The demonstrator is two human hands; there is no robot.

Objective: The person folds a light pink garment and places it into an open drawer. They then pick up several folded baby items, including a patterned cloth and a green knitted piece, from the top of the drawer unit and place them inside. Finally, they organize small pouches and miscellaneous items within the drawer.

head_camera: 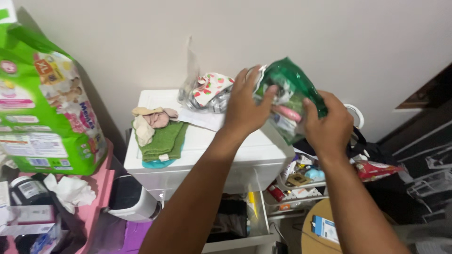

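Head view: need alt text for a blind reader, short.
Two bare hands, left hand and right hand, hold up a green plastic bag of small items above a white cabinet. On the cabinet lie folded green cloths and a clear bag of patterned fabric; a large green diaper pack stands at left.

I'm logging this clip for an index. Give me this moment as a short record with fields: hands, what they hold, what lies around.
left hand: grips the green plastic bag from its left side
right hand: grips the same bag lower right
bag contents: a pink item, others unclear
surface below: white cabinet
on cabinet: green towel, small pale cloths, clear bag of patterned fabric
far left: large green diaper pack
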